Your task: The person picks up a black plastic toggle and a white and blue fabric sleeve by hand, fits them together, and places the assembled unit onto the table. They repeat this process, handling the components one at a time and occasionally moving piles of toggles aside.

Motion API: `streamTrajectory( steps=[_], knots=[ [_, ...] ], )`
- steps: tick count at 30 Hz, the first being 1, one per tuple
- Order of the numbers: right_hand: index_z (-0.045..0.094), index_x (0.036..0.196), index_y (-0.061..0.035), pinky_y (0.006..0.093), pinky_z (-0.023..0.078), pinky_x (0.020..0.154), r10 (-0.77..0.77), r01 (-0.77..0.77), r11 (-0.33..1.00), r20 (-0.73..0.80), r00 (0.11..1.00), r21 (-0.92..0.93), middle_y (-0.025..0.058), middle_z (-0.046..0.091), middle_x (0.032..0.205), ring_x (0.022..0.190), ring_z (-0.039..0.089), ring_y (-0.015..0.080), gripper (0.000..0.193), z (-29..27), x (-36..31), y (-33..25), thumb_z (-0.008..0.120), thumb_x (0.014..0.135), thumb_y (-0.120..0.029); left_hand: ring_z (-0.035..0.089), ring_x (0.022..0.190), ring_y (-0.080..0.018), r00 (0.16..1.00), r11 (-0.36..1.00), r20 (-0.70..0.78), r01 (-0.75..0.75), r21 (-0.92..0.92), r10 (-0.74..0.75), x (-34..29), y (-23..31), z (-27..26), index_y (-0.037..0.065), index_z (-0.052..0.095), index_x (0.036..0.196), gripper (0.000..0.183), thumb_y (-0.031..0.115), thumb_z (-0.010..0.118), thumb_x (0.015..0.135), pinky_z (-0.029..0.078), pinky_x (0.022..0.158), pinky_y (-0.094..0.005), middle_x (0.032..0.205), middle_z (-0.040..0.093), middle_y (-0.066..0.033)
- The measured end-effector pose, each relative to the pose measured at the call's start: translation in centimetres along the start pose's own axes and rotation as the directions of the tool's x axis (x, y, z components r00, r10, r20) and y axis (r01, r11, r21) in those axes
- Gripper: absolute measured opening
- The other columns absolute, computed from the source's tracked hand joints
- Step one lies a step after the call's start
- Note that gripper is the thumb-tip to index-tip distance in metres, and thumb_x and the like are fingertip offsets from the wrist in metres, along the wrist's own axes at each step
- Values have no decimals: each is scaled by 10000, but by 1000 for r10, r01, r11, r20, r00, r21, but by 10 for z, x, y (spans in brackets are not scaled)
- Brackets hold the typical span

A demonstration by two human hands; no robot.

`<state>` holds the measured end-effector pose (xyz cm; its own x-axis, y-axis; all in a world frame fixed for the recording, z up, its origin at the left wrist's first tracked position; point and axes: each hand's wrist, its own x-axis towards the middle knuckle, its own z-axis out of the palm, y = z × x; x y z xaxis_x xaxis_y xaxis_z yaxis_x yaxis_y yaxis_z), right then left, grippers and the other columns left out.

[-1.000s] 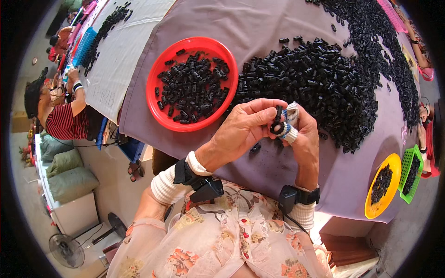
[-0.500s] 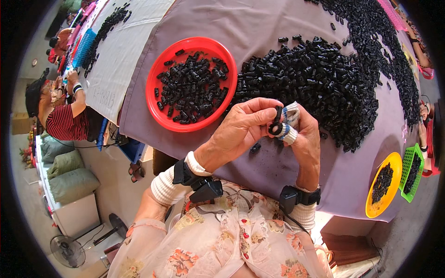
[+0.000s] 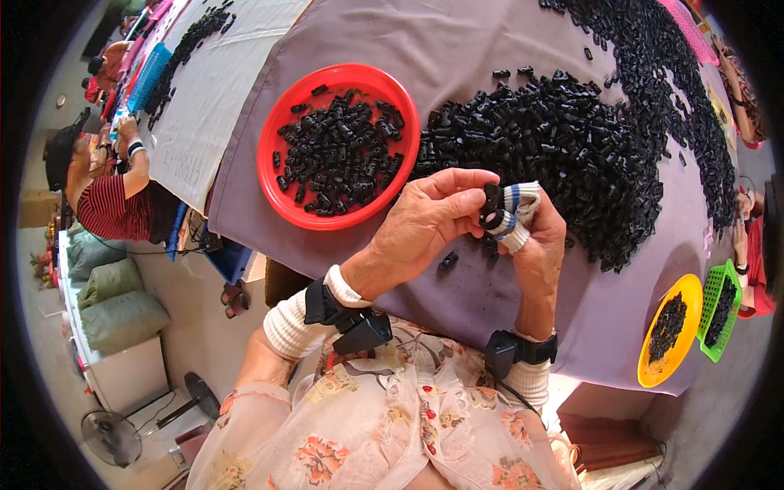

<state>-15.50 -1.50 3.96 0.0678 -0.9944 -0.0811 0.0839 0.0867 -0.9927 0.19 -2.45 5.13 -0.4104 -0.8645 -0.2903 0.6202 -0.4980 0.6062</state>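
My left hand (image 3: 420,229) pinches a small black plastic piece (image 3: 492,198) between thumb and forefinger, just in front of a big heap of like pieces (image 3: 547,147). Closed on the same piece from the other side is my right hand (image 3: 539,245). White knit sleeves with blue stripes (image 3: 516,222) cover its thumb and forefinger. The fingers partly hide the piece, so its exact kind is unclear. A red round tray (image 3: 273,175) holding many such pieces lies beyond my left hand. One loose black piece (image 3: 448,260) rests on the cloth below my hands.
The grey tablecloth (image 3: 351,28) spans the table. At the right edge are a yellow tray (image 3: 694,302) and a green basket (image 3: 729,273), both with black pieces. A person in a striped shirt (image 3: 118,208) works at the left. Another person's arm (image 3: 741,233) shows far right.
My right hand has turned slightly, showing more of the striped finger sleeves. Both hands still meet at the black piece. The view has shifted a little.
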Motion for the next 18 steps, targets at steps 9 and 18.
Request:
streamTrajectory(
  steps=[9, 18],
  knots=[
    [559, 854, -63, 156, 344, 430, 19, -24, 987, 31, 999, 158, -44, 531, 643, 501, 454, 13, 161, 3, -1, 8, 665, 739, -96, 587, 772, -127, 999, 999, -28, -29, 43, 30, 0, 0, -4, -1, 531, 1055, 218, 65, 543, 847, 493, 659, -258, 876, 601, -72],
    [558, 864, -58, 157, 346, 419, 49, -59, 976, 53, 997, 208, -36, 539, 649, 491, 458, 18, 131, 5, -3, 13, 623, 756, -97, 539, 677, -103, 997, 998, -70, -35, 61, 39, 0, -1, -3, -5, 556, 1004, 181, 108, 532, 865, 474, 620, -253, 813, 582, -49]
  ],
)
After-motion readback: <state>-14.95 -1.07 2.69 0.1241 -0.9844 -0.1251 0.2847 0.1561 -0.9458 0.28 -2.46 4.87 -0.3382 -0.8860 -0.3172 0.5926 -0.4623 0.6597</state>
